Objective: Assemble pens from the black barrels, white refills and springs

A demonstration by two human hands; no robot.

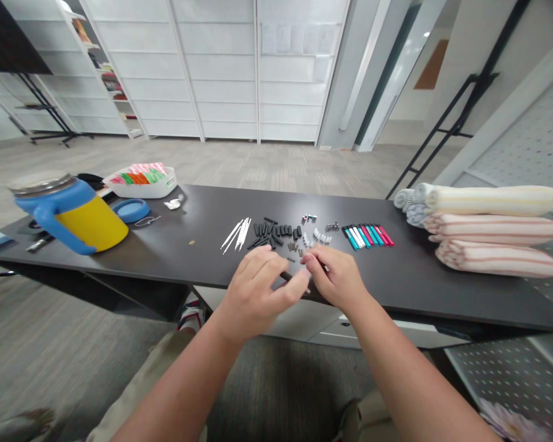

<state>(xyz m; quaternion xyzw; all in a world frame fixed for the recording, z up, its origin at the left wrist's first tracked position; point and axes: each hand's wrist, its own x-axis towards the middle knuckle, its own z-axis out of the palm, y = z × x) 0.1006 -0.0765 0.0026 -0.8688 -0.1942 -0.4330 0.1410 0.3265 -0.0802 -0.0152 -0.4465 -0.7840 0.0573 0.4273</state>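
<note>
My left hand (258, 291) is above the front edge of the dark table, closed around a short dark tube (286, 276) that looks like a pen barrel. Beside it, my right hand (336, 276) is pinched; a dark bit shows at its fingers, too small to name. Just beyond my hands lie several black tubes (283, 230), white pen refills (243, 233), small springs (294, 247) and clear plastic pieces (321, 236). Further right sits a row of short pens (367, 236) in teal, white and red with black ends.
A blue and yellow mug (92, 218) lies tipped at the left, near a blue lid (131, 210). Behind is a white basket (141, 187) with colourful packets. Rolled striped towels (493, 227) are stacked at the right. The table (203, 264) has a drawer below its front edge.
</note>
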